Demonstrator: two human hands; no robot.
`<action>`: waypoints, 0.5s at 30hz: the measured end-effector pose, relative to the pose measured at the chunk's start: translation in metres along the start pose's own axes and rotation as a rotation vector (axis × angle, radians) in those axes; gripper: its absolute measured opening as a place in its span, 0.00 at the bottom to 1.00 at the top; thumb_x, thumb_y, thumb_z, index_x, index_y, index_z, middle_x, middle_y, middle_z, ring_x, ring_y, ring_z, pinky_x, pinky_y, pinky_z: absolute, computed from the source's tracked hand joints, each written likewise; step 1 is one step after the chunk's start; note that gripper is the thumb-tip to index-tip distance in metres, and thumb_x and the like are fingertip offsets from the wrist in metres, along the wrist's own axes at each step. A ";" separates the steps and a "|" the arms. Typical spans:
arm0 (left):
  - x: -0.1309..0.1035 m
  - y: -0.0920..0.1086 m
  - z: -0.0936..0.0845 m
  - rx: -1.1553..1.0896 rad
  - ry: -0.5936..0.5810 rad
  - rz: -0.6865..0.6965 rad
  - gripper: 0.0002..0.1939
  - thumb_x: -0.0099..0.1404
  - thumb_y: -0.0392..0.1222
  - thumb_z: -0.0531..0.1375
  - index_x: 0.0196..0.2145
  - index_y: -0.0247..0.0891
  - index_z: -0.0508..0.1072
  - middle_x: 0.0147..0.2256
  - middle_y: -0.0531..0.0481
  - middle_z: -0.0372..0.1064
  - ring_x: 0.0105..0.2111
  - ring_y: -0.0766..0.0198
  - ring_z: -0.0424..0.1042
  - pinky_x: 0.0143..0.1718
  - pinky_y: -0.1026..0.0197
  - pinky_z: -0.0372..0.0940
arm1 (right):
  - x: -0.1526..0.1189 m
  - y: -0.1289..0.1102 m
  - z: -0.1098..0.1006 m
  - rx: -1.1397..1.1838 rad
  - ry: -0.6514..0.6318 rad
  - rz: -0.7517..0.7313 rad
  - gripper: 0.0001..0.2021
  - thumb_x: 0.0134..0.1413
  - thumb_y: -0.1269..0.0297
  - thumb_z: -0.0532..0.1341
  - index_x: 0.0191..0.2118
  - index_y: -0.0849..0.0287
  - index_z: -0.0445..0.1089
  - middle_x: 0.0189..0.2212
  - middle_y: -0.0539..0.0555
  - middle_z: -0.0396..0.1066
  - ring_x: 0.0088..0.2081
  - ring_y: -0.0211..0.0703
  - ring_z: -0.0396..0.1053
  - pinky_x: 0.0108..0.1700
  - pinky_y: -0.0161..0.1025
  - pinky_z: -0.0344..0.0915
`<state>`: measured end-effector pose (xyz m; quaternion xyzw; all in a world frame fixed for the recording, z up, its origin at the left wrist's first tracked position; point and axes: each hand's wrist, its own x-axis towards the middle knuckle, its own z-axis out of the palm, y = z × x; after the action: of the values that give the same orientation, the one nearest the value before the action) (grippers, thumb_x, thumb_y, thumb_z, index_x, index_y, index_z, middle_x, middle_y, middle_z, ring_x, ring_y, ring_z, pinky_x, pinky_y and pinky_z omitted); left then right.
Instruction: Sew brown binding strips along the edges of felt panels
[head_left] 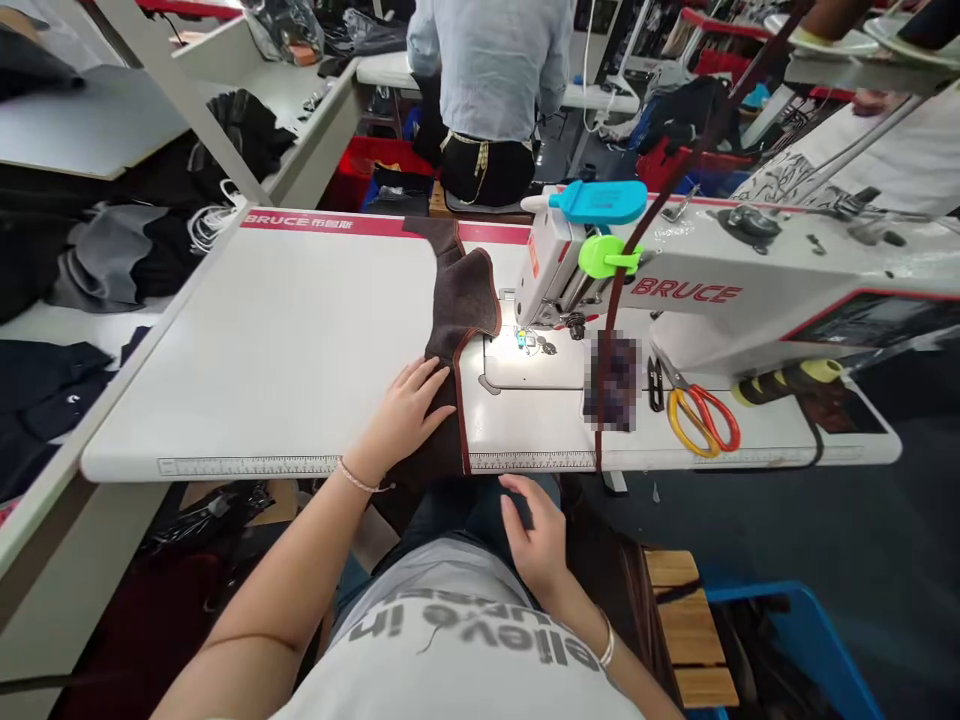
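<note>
Garment piece, dk brown cloth w/ narrow reddish-brown edging (461, 290), qty 1: lies lengthwise on the long white tabletop w/ red far border (315, 340), from far border to front edge; curved, edged side faces the needle area, near end under L hand and at the front edge.

L hand (401, 420), light beaded bracelet (360, 478) at wrist: palm down on near part of cloth, fingers slightly apart, laid flat, not clamped.

R hand (536, 540), pale bracelet (607, 640) at wrist: over the lap, just off the front edge; fingers loosely bent, thumb apart, nothing held.

Sewing machine, white w/ red "BRUCE" lettering (690, 265): R of cloth; bright blue plastic piece (604, 202) and lime-green plastic piece (600, 257) at its head.

Strip, narrow, reddish-brown (613, 310): hangs from upper R, passes in front of machine, down to front edge.

Scissors, one yellow & one red handle (703, 415): R side of tabletop, beside small black snips (655, 385).

Cone, black/yellow-green (787, 382): on its side, R of scissors.

Ruler strip, printed, white (247, 466): along front edge.

Patch by strip: pixelated, contents n/a.

Co-worker, lt blue shirt (499, 70): seated beyond tabletop, back turned.
</note>
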<state>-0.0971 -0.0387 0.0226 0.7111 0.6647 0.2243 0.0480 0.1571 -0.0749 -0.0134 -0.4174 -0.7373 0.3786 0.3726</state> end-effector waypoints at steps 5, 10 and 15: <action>-0.010 0.009 0.003 0.004 -0.065 0.051 0.23 0.70 0.47 0.52 0.57 0.32 0.65 0.60 0.37 0.58 0.63 0.45 0.52 0.62 0.42 0.56 | 0.015 -0.004 0.009 0.271 -0.021 0.271 0.09 0.61 0.62 0.57 0.45 0.57 0.69 0.41 0.59 0.75 0.42 0.49 0.75 0.47 0.48 0.72; -0.009 0.036 0.010 -0.051 -0.088 0.184 0.16 0.69 0.36 0.50 0.52 0.31 0.68 0.55 0.37 0.63 0.59 0.49 0.58 0.60 0.44 0.59 | 0.027 -0.015 0.005 0.437 -0.065 0.386 0.12 0.59 0.60 0.59 0.47 0.58 0.68 0.43 0.59 0.74 0.43 0.49 0.75 0.49 0.47 0.72; 0.000 0.049 0.019 -0.192 -0.118 0.328 0.17 0.63 0.25 0.48 0.45 0.32 0.70 0.48 0.40 0.66 0.55 0.53 0.60 0.59 0.50 0.61 | 0.033 -0.024 0.007 0.536 -0.092 0.430 0.15 0.55 0.60 0.61 0.47 0.58 0.66 0.44 0.59 0.73 0.45 0.48 0.73 0.51 0.47 0.70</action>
<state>-0.0447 -0.0396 0.0237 0.8138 0.5116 0.2494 0.1176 0.1305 -0.0556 0.0121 -0.4328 -0.5229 0.6472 0.3470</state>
